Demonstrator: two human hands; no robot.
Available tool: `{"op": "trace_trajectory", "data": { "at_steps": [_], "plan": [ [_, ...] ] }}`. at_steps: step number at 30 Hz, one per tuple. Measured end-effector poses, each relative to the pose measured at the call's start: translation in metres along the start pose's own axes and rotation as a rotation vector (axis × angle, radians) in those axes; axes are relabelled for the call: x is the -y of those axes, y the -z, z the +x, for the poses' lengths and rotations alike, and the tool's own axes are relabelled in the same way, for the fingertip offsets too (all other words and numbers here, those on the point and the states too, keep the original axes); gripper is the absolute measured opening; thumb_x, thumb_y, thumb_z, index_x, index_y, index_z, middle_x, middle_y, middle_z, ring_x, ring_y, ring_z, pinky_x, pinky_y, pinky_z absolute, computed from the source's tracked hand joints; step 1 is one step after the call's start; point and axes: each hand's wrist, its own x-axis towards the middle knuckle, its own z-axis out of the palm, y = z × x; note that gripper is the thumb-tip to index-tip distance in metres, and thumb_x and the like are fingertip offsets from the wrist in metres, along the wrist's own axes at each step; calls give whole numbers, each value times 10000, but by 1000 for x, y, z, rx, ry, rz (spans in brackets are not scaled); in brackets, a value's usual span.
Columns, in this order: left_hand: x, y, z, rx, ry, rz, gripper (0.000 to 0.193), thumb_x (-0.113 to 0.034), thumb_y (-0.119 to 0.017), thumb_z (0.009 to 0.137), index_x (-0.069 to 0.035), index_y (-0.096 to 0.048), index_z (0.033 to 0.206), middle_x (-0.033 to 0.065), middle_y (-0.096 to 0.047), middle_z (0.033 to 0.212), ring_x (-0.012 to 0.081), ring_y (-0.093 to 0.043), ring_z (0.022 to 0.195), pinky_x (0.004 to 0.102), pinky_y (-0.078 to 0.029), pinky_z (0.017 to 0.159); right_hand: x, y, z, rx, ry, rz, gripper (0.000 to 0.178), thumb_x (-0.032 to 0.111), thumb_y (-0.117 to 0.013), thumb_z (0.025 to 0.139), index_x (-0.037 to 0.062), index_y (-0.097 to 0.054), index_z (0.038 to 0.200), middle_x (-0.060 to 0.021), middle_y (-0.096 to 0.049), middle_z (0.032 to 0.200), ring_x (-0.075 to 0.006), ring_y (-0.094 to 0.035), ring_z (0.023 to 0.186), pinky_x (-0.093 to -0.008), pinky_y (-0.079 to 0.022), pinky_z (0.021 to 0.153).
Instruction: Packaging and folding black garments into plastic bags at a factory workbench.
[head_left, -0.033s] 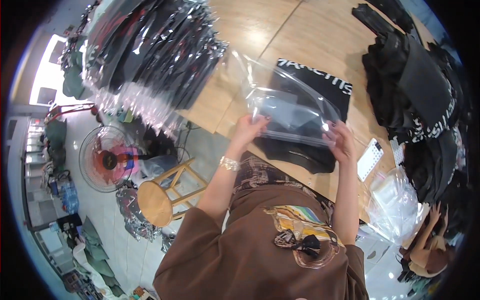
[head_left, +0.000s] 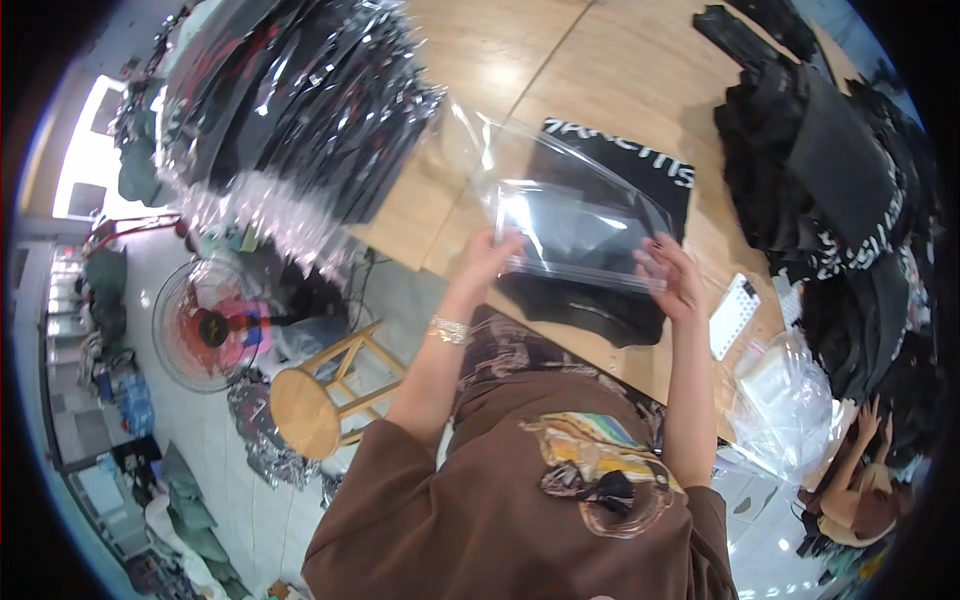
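A clear plastic bag is stretched between my two hands above a folded black garment. My left hand pinches the bag's near left corner, fingers closed on the film. At the near right corner, my right hand grips the same edge, its fingertips a little blurred. White lettering shows on the garment's far side, beyond the bag. The garment lies flat on the wooden table close to my body. Through the film, part of the black cloth is veiled by glare.
Shiny wrapped black packages are piled at the far left. Black garments are heaped on the right, near a white phone-like slab and loose clear bags. A wooden stool and a fan stand left. Another person is lower right.
The whole view has shifted slightly. The bag's film has moved and catches more light near my left hand; both hands still hold its near edge.
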Motion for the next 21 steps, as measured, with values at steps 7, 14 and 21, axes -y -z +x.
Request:
{"op": "trace_trajectory", "data": {
  "at_steps": [7, 14, 21],
  "plan": [
    [-200, -37, 83, 43, -601, 24, 266, -154, -539, 875, 19, -552, 1076, 93, -614, 971, 191, -601, 901, 341, -497, 825, 168, -149, 39, 274, 654, -235, 300, 5, -519, 817, -12, -499, 1116, -108, -597, 825, -195, -580, 761, -301, -479, 706],
    [-190, -61, 75, 259, -538, -77, 218, -108, -580, 842, 28, -559, 1011, 104, -629, 924, 184, -624, 833, 325, -523, 745, 148, -111, -13, 181, 939, -367, 650, -13, -489, 729, 13, -307, 1353, -76, -576, 773, -138, -580, 668, -234, -458, 550],
    [-35, -33, 58, 175, 0, 63, 162, -120, -605, 823, 15, -573, 908, 75, -624, 780, 144, -629, 679, 252, -536, 561, 4, 12, -14, -148, 212, -188, 533, -24, -500, 756, 65, -406, 1273, -123, -602, 809, -175, -605, 623, -271, -493, 472]
  ]
}}
